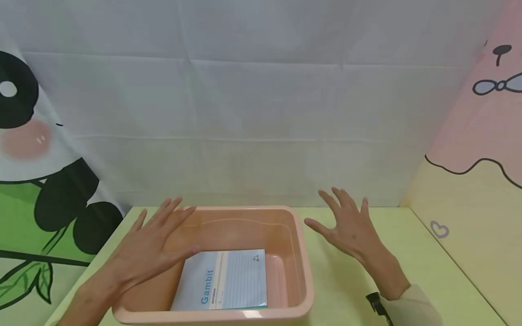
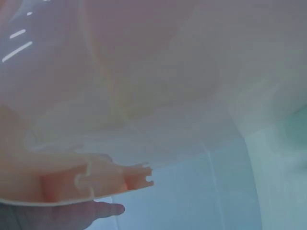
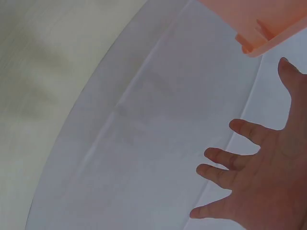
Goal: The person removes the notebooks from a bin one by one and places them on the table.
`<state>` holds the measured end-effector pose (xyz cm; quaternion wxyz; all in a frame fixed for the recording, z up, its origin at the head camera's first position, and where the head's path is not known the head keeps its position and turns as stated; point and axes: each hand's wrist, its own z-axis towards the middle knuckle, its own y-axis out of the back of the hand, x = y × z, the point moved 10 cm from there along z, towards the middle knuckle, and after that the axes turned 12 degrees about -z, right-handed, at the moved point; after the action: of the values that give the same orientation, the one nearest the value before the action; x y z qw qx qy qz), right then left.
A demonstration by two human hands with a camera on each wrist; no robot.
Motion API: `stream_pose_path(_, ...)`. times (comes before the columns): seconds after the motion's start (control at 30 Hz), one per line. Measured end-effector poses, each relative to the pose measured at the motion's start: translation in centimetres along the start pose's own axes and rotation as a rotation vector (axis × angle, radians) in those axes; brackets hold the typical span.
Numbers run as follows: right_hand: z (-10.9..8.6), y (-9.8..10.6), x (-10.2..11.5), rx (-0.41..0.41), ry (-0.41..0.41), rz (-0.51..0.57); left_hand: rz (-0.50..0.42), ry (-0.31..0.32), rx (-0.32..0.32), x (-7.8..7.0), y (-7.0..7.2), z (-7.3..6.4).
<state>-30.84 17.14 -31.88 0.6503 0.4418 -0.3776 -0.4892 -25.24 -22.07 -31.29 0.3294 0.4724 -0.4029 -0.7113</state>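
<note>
A pink plastic basin stands on the table, with a light blue and white notebook marked "Gambit" lying inside it. Over the basin's left side is my left hand, its fingers straight and spread; whether it touches the rim I cannot tell. To the right of the basin, my right hand hovers apart from it with fingers spread and nothing held. The right wrist view shows that same hand below a corner of the basin. In the left wrist view, the basin's outer wall hides most of the left hand.
The pale yellow-green tabletop extends right of the basin. Behind it hangs a creased white cloth. Printed cartoon panels flank the table: a black, white and green one on the left, a pink and cream one on the right.
</note>
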Motion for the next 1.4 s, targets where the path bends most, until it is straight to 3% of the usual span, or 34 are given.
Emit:
stream_pose_path(0.27,1.1,1.2,2.5,-0.030,0.110,0.143,-0.075,-0.054,-0.113,-0.2,1.8,-1.3)
stream_pose_path(0.37,1.4,1.8,3.7,-0.039,0.160,0.183,-0.119,-0.020,-0.137,0.2,2.3,-2.0)
stream_pose_path(0.57,1.9,2.5,5.3,-0.057,0.209,0.209,-0.156,0.114,-0.110,1.6,2.0,-3.1)
stream_pose_path(0.83,2.3,3.5,7.4,-0.090,0.291,0.235,-0.295,0.176,-0.106,3.5,1.3,-5.1)
stream_pose_path(1.17,2.7,4.2,9.6,-0.075,0.357,0.245,-0.310,0.166,-0.082,5.7,0.3,-7.0)
stream_pose_path(1.4,3.3,4.5,11.1,-0.032,0.368,0.254,-0.251,0.122,-0.096,6.2,-0.4,-8.3)
